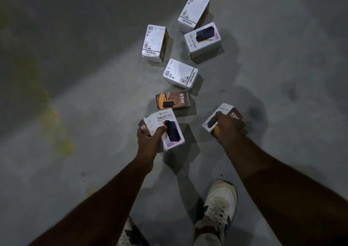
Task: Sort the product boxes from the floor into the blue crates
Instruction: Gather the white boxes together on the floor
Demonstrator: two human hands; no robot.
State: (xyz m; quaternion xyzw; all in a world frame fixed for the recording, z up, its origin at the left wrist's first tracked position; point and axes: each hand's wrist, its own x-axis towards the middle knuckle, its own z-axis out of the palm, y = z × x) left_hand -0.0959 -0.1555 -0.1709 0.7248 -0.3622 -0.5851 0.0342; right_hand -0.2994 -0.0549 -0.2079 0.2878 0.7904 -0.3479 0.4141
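Observation:
Several white product boxes lie scattered on the grey concrete floor (94,114). My left hand (150,138) grips one box (169,127) printed "HALLEY 20K" with a dark power bank pictured on it. My right hand (227,127) is closed over another box (222,114) marked "65W", low by the floor. Just beyond my hands lies a brown-faced "65W" box (172,99). Further out are a white box (180,74), a "HALLEY 20K" box (203,39), and two white label-side-up boxes (155,43) (194,10). No blue crate is in view.
My shoe (216,206) stands on the floor below my right arm, and a patterned trouser leg (128,232) shows at the bottom. A worn yellow painted line (54,125) runs across the floor at the left.

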